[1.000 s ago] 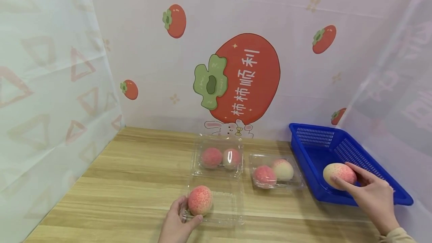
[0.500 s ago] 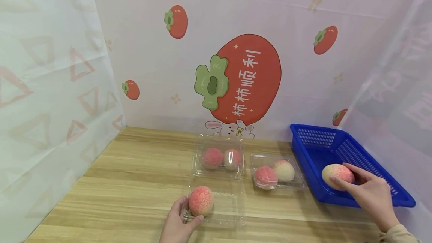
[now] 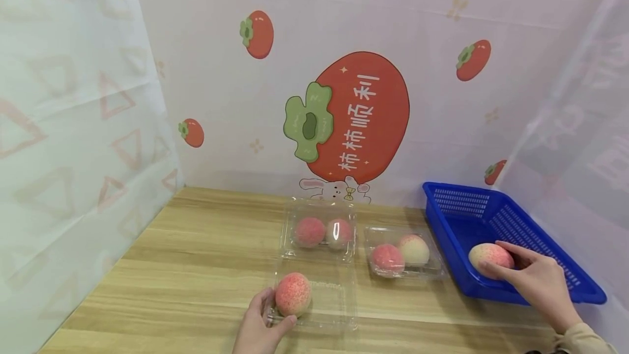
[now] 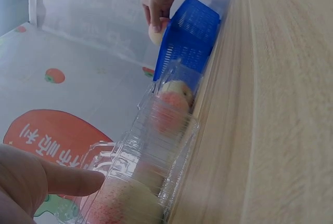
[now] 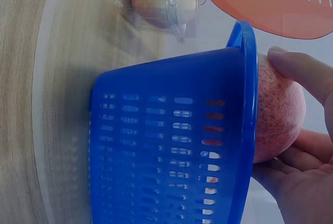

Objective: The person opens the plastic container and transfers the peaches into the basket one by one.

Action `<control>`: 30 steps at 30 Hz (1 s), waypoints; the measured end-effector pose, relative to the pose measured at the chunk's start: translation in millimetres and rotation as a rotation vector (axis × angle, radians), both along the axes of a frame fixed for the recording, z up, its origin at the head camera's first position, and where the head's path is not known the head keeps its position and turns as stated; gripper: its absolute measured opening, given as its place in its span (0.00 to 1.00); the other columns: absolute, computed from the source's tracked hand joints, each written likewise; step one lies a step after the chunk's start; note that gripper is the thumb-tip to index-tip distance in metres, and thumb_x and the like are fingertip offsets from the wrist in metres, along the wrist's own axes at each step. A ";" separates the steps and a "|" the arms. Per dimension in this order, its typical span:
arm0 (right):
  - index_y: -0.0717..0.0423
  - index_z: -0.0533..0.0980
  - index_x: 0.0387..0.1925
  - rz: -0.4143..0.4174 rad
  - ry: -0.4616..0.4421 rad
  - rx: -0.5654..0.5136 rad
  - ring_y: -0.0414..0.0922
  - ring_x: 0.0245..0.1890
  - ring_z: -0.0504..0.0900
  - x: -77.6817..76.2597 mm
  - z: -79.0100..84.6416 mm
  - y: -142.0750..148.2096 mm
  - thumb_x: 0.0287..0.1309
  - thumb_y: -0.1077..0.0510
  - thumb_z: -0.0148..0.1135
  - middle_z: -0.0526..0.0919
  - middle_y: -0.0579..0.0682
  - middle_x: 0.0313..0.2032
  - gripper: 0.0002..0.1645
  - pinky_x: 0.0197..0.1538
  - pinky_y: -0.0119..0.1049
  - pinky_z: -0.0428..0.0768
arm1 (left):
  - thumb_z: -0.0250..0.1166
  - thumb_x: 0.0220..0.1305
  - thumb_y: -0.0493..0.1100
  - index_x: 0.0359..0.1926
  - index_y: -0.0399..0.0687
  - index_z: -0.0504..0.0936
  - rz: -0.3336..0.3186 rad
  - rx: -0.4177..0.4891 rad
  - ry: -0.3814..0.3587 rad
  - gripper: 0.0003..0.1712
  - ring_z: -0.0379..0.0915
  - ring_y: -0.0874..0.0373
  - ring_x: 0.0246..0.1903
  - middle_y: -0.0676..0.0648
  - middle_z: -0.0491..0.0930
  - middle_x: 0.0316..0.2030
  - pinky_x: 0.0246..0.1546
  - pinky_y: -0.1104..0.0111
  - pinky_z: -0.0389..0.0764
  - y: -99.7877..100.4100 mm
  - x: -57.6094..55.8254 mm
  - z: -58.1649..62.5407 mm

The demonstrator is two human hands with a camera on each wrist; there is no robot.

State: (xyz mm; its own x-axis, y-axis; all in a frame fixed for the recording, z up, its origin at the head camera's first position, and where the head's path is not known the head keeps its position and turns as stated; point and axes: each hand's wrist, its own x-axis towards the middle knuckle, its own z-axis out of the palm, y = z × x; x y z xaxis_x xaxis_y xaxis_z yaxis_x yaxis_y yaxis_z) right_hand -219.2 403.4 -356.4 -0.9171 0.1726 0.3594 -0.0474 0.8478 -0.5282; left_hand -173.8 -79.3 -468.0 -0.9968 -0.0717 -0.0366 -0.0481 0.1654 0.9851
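Note:
In the head view, my left hand holds the left front corner of a clear plastic fruit box. A pink-speckled peach sits in the left part of that box, beside my fingers. Seen from the left wrist, a straight digit reaches over the box wall beside this peach. At the right, my right hand grips a cream and pink peach over the blue basket. The right wrist view has that peach partly hidden behind the basket's rim.
Two peaches show through clear plastic behind the front box; whether this is its lid or another box, I cannot tell. Another clear box with two peaches stands beside the basket. Printed cloth walls enclose the wooden table.
My right hand has lowered slightly with the peach, toward the inside of the basket. The left hand keeps its place at the box corner. The camera view has shifted a little.

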 end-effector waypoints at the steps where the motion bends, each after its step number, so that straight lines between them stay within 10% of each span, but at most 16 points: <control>1: 0.59 0.72 0.53 0.003 -0.007 -0.001 0.19 0.28 0.68 -0.2 0.0 0.2 0.39 0.39 0.69 0.77 0.64 0.43 0.41 0.22 0.26 0.75 | 0.73 0.41 0.48 0.60 0.26 0.52 -0.001 0.000 0.002 0.54 0.52 0.35 0.58 0.26 0.57 0.58 0.54 0.49 0.61 -0.1 0.0 -0.6; 30: 0.66 0.65 0.58 0.059 -0.161 -0.288 0.21 0.34 0.71 -7.1 -10.4 14.9 0.48 0.44 0.65 0.76 0.34 0.40 0.42 0.32 0.24 0.77 | 0.74 0.38 0.52 0.60 0.29 0.53 -0.030 0.062 -0.001 0.56 0.50 0.37 0.59 0.29 0.58 0.58 0.56 0.47 0.58 -3.7 -6.2 -16.8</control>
